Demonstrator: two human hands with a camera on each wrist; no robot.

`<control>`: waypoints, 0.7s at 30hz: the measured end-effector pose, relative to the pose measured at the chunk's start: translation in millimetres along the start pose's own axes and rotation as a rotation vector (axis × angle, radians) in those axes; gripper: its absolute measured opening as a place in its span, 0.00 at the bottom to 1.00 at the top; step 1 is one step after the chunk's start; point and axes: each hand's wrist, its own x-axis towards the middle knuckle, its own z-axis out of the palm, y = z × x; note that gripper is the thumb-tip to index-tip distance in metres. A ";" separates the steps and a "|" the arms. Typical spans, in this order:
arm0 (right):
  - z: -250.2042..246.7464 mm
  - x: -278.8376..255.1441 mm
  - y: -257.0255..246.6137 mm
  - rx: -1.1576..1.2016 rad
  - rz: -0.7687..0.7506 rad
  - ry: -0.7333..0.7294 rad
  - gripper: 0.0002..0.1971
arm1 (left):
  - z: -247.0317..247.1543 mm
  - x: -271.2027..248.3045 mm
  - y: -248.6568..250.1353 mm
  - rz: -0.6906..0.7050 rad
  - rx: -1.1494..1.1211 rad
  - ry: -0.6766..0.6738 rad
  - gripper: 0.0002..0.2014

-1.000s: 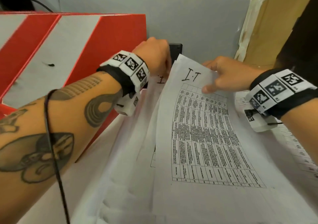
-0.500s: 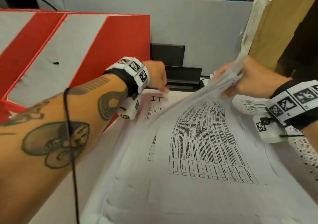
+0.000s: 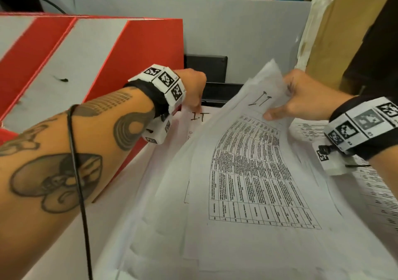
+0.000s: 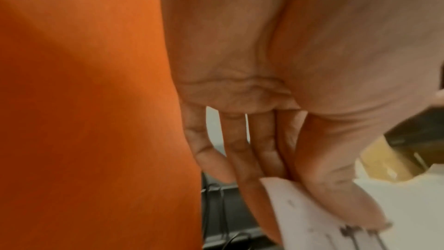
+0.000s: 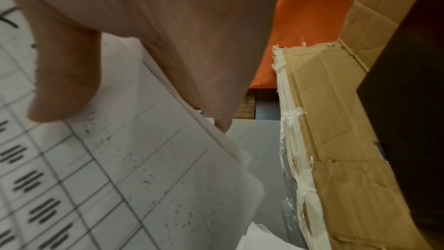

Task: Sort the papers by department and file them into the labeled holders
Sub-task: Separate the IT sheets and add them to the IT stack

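Right hand (image 3: 305,99) pinches the top edge of a lifted sheaf of papers (image 3: 254,161), thumb on the printed face just under the handwritten "IT", fingers curled behind; the right wrist view shows the same grip w/ the thumb (image 5: 65,86) flat on a printed table grid & the sheet edges fanned below it. Left hand (image 3: 192,88) sits at the far left corner of the lower sheet (image 3: 198,118), marked "I.T"; the left wrist view shows thumb & fingers (image 4: 242,151) nearly straight, closing on a paper corner (image 4: 310,214), so it's pinching that sheet lightly. The lifted sheaf arcs up from the near side towards the right hand, its top raised off the stack, while its lower end lies on the other papers spread over the grey bench (image 3: 71,226). More printed pages (image 3: 305,129) lie to the right, under the right wrist. Just beyond both hands, against the grey back panel (image 3: 237,32), stands a black holder (image 3: 215,86), its front lip just past the "I.T" sheet; no label legible on it. Left of the papers a red & grey striped box (image 3: 90,49) slopes up. A thin black cable (image 3: 77,172) runs over the left forearm. Right side: taped brown cardboard (image 5: 336,121) & a dark panel next to it. Both wrists carry marker-patterned bands.
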 end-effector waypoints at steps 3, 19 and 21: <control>12.2 5.6 -11.5 -0.073 -0.010 -0.043 0.16 | -21.5 -7.6 10.1 0.145 -0.098 0.062 0.10; -9.7 -18.9 -5.3 0.129 -0.029 0.131 0.47 | 34.0 6.1 2.2 -0.047 -0.012 -0.207 0.11; -10.1 -18.3 -4.1 0.090 -0.054 0.129 0.49 | 36.1 10.8 2.4 -0.041 0.007 -0.194 0.18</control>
